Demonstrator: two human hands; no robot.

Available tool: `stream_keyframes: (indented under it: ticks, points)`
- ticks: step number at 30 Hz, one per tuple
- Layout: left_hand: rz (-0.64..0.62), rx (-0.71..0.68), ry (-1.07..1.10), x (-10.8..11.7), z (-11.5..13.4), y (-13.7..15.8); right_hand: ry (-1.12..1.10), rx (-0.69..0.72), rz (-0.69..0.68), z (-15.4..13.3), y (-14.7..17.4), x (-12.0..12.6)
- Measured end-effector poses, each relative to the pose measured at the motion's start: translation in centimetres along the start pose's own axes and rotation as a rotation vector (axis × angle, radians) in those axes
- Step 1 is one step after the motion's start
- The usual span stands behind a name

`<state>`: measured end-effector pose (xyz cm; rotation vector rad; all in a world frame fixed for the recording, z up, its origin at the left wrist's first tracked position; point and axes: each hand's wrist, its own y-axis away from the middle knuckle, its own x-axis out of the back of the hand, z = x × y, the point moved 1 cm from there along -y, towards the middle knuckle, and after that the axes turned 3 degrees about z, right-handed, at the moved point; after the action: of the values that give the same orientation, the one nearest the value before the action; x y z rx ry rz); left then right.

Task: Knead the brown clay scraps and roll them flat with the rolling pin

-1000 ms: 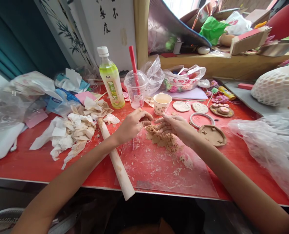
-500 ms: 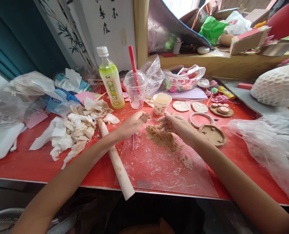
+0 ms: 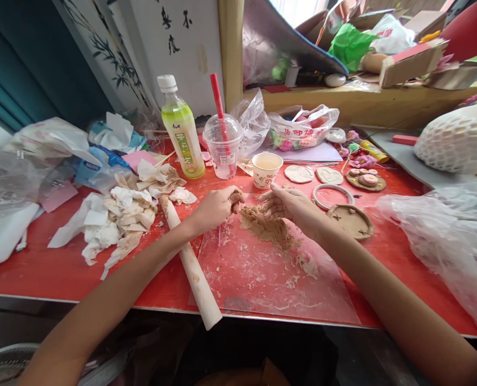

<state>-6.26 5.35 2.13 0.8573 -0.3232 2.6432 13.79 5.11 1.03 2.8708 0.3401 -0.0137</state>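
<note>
My left hand (image 3: 221, 206) hovers over the left part of a clear plastic sheet (image 3: 258, 292), its fingers curled in. Brownish clay smears its fingertips; whatever may be inside the curl is hidden. Across from it, my right hand (image 3: 289, 208) has its fingers stretched out and smeared, with nothing held. Beneath that hand lies a crumbly heap of brown clay (image 3: 271, 229), with paler scraps scattered nearer the edge. Just behind the hands stands a paper cup (image 3: 267, 174) of cloudy liquid. A pale rolling pin (image 3: 196, 279) passes below my left forearm and overhangs the table edge.
Crumpled tissues (image 3: 120, 214), a green drink bottle (image 3: 182, 136) and a lidded plastic cup (image 3: 223, 153) stand left and behind. At right are a ring (image 3: 321, 203), a clay dish (image 3: 357, 222), flat clay discs (image 3: 298, 173) and plastic bags (image 3: 463, 230).
My left hand has turned slightly and its fingers have curled in more, dipping a little lower. The right hand stays nearly still.
</note>
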Motion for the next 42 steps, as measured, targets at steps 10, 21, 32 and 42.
stream_keyframes:
  ticks: [10, 21, 32, 42]
  points:
    - [-0.040, -0.083, 0.109, 0.3, 1.4, 0.1, -0.008, -0.012, 0.011, -0.3, 0.3, -0.1]
    - [0.011, -0.024, 0.274, 0.0, 0.9, 0.0, 0.061, 0.062, 0.019, -0.6, 0.3, 0.2]
    - [0.166, -0.061, 0.239, 0.6, 0.7, -0.2, 0.915, 0.452, -0.176, 0.7, 0.8, -1.1]
    - [0.171, -0.092, 0.212, 0.1, 0.3, -0.3, 1.120, 0.501, -0.129, 1.0, 1.0, -2.0]
